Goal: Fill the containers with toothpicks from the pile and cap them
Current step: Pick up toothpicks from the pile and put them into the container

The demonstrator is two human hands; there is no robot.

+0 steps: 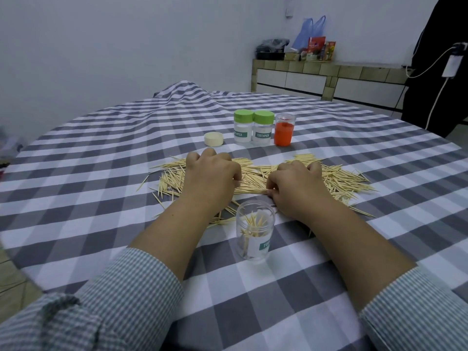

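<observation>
A wide pile of toothpicks (336, 178) lies across the middle of the checked tablecloth. My left hand (211, 176) and my right hand (293, 184) both rest on the pile, fingers curled, pinching a bundle of toothpicks (250, 190) between them. An open clear container (254, 233) with a few toothpicks in it stands just in front of my hands. Its cream cap (214, 139) lies upside down behind the pile. Two clear containers with green caps (243, 126) (263, 127) and an orange-filled container (284, 130) stand at the back.
The table has a grey and white checked cloth (101, 173), bunched up at the far edge. A tiled counter (329, 74) with bags and boxes stands at the back right. A dark garment and white cable (435, 62) hang at far right.
</observation>
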